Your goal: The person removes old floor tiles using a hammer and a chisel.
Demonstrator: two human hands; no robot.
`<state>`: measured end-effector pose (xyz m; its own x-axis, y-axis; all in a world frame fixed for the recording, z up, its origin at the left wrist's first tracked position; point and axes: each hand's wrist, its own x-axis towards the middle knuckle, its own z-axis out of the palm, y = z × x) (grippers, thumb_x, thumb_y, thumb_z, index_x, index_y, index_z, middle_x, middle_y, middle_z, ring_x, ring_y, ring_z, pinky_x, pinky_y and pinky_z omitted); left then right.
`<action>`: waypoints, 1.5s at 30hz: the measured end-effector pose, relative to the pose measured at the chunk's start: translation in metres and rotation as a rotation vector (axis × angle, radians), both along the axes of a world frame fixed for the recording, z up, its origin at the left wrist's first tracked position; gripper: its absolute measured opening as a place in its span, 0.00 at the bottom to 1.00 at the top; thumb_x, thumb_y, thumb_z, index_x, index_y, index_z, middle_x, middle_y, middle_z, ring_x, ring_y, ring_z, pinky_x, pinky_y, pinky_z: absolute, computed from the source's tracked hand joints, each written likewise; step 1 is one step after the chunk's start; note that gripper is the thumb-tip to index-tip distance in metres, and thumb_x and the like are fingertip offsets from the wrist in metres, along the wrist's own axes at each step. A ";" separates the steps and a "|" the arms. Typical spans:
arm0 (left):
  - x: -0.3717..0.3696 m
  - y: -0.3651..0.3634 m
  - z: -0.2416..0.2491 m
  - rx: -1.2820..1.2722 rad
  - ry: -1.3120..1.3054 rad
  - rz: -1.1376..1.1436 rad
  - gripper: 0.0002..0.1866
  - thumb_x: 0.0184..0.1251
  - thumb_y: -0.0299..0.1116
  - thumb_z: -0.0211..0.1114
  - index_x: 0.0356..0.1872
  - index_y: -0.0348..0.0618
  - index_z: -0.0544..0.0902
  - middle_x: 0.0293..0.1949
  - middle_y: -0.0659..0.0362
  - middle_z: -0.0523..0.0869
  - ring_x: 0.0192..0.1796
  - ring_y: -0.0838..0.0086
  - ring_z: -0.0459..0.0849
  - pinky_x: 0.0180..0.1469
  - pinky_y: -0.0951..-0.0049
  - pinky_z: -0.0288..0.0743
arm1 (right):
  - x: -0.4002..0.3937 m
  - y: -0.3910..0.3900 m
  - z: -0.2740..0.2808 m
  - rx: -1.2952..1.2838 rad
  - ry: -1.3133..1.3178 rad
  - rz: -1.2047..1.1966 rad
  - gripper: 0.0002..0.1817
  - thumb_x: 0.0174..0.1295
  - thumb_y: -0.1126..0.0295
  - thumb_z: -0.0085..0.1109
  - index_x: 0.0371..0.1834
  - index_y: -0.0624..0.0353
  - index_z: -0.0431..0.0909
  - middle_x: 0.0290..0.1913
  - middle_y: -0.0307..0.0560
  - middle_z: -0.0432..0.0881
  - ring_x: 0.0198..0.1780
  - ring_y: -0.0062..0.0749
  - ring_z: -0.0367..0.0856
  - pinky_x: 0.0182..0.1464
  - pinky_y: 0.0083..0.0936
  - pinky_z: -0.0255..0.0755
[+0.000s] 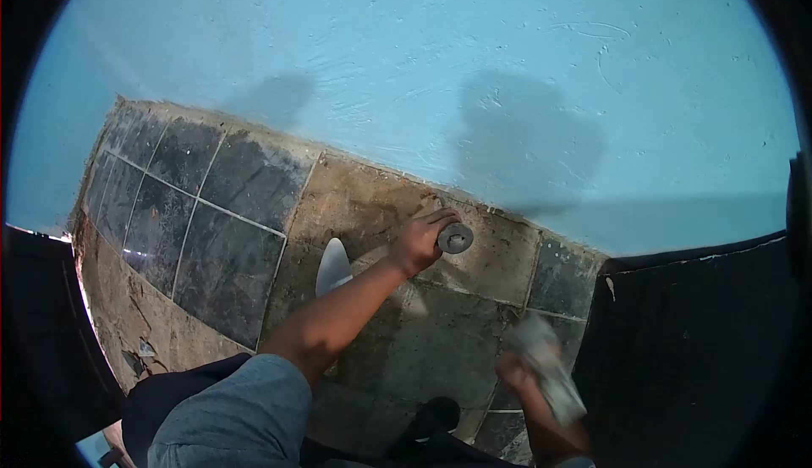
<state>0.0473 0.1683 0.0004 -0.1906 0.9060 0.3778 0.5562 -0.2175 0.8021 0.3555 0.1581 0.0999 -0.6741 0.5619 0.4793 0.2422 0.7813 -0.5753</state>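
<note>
My left hand is wrapped round an upright grey bar, seen nearly end-on with its thick round head facing me. Its lower end is hidden below the hand, over a brown, rough patch of floor by the wall. Lower right, my right hand is closed on a pale, long block-like tool, smeared by motion; I cannot tell its exact kind. The two hands are well apart.
A light-blue wall rises along the far side, with shadows on it. Dark square tiles cover the floor at left. A pale pointed shape shows beside my left forearm. A dark shoe is at the bottom, and a black area lies right.
</note>
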 end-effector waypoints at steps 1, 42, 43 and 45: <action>0.001 0.003 -0.004 -0.005 0.004 0.003 0.28 0.52 0.17 0.70 0.59 0.41 0.82 0.64 0.50 0.83 0.65 0.53 0.82 0.66 0.57 0.81 | 0.004 0.003 -0.034 0.099 -0.108 -0.004 0.15 0.67 0.64 0.60 0.49 0.64 0.80 0.34 0.53 0.84 0.34 0.46 0.84 0.34 0.37 0.75; 0.022 -0.030 -0.007 -0.291 0.193 -0.192 0.30 0.57 0.22 0.76 0.63 0.49 0.81 0.73 0.61 0.75 0.77 0.62 0.69 0.73 0.58 0.77 | 0.051 -0.064 -0.039 -0.478 -0.663 -0.425 0.18 0.75 0.54 0.57 0.46 0.61 0.80 0.25 0.60 0.81 0.28 0.61 0.83 0.31 0.48 0.72; 0.032 -0.028 0.000 -0.333 0.160 -0.231 0.31 0.57 0.21 0.75 0.64 0.49 0.81 0.73 0.61 0.74 0.78 0.62 0.68 0.73 0.58 0.77 | 0.057 -0.073 -0.033 -0.538 -0.662 -0.467 0.19 0.76 0.53 0.56 0.46 0.62 0.80 0.26 0.61 0.81 0.30 0.62 0.83 0.32 0.48 0.72; 0.052 -0.020 0.009 -0.347 0.137 -0.295 0.32 0.56 0.19 0.73 0.65 0.49 0.80 0.74 0.61 0.73 0.78 0.61 0.68 0.74 0.58 0.77 | 0.080 -0.088 -0.048 -0.583 -0.616 -0.562 0.21 0.77 0.52 0.53 0.47 0.63 0.80 0.28 0.61 0.81 0.31 0.61 0.83 0.34 0.47 0.72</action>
<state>0.0990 0.1485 0.0094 0.1247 0.9911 0.0466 0.6169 -0.1142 0.7787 0.4358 0.0702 0.0524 -0.2779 0.9085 -0.3122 0.8704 0.1007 -0.4819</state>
